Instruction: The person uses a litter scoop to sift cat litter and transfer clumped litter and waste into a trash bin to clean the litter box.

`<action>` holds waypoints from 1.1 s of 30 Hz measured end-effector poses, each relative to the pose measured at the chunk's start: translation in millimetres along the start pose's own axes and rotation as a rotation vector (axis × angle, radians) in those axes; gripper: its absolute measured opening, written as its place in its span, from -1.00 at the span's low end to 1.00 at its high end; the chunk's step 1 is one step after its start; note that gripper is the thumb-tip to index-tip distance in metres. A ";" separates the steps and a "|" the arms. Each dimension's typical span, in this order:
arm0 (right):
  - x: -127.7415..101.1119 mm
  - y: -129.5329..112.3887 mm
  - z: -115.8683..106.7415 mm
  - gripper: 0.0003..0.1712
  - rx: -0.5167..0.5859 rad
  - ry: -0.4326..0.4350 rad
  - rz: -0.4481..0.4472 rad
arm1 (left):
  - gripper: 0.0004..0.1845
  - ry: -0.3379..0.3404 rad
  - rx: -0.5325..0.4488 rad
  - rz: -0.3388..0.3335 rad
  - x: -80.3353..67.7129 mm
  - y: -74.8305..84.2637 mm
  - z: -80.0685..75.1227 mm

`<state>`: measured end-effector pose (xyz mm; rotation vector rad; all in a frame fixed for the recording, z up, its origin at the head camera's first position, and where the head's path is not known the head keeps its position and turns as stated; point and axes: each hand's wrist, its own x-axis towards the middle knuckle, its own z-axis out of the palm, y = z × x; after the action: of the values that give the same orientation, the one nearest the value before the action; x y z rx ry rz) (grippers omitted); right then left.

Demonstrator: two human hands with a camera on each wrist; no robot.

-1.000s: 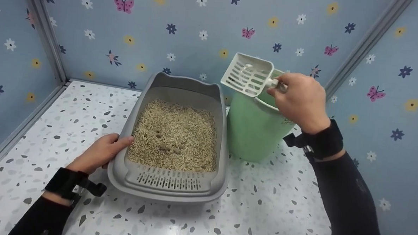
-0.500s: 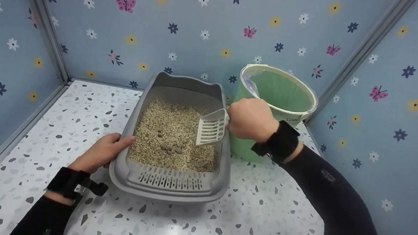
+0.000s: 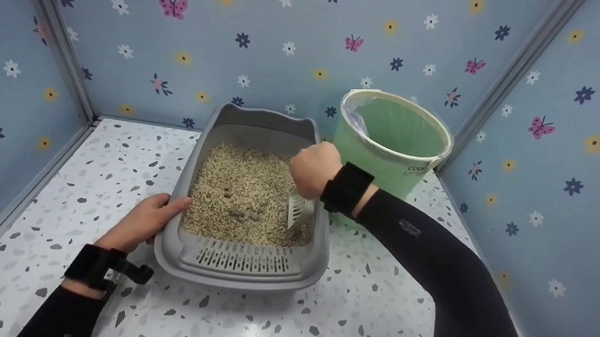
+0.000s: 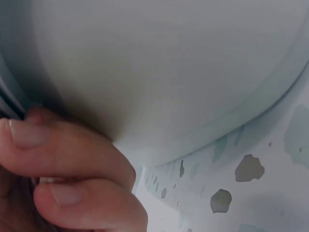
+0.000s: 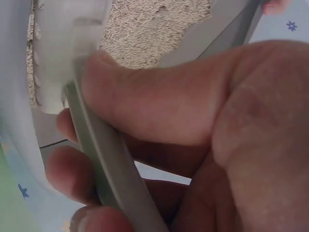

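Note:
A grey litter box (image 3: 245, 265) filled with beige litter (image 3: 238, 186) sits on the speckled floor. My left hand (image 3: 143, 220) grips its left rim, thumb over the edge; the left wrist view shows my fingers (image 4: 67, 159) against the box's outer wall (image 4: 159, 63). My right hand (image 3: 314, 169) holds the handle of a white slotted scoop (image 3: 298, 211), whose blade dips into the litter at the box's right side. In the right wrist view the thumb (image 5: 159, 101) presses the scoop's handle (image 5: 104, 159). A few dark clumps (image 3: 242, 214) lie in the litter.
A green bin (image 3: 390, 137) with a cream rim and a plastic liner stands right behind the box. Blue walls with flowers and butterflies close in the back and both sides. Bare speckled floor (image 3: 375, 298) lies in front and to the left.
My right hand carried the scoop from above the green bin down and left into the litter box; its blade now sits in the litter. The left hand stayed on the rim.

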<state>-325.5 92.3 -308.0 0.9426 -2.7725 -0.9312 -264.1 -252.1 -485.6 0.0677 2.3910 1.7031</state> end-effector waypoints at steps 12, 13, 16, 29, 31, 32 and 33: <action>16.0 -9.3 15.1 -0.43 0.009 -0.069 -0.013 | -0.31 0.003 0.014 0.007 0.4 0.8 -0.4; 17.0 -8.3 16.3 -0.44 0.020 -0.077 -0.017 | -0.32 0.005 0.014 0.007 0.7 0.8 -0.3; 19.7 -5.1 19.9 -0.47 0.060 -0.106 -0.026 | -0.34 0.010 0.011 0.007 1.6 0.6 0.2; 23.8 -4.1 30.5 -0.26 0.178 -0.189 -0.005 | -0.28 -0.008 0.011 0.001 1.8 -0.6 -1.0; 23.9 -3.7 32.1 -0.27 0.204 -0.190 0.002 | -0.29 -0.007 0.008 0.001 2.0 -1.5 -0.6; 24.0 -3.5 32.8 -0.27 0.217 -0.188 0.003 | -0.29 -0.007 0.006 0.001 2.1 -2.0 -0.4; 24.2 -3.5 33.4 -0.27 0.229 -0.186 0.001 | -0.29 -0.007 0.004 0.001 2.1 -2.5 -0.1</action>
<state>-351.5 93.8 -340.2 0.9264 -3.0896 -0.7481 -266.0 -252.7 -488.2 0.0750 2.3894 1.6960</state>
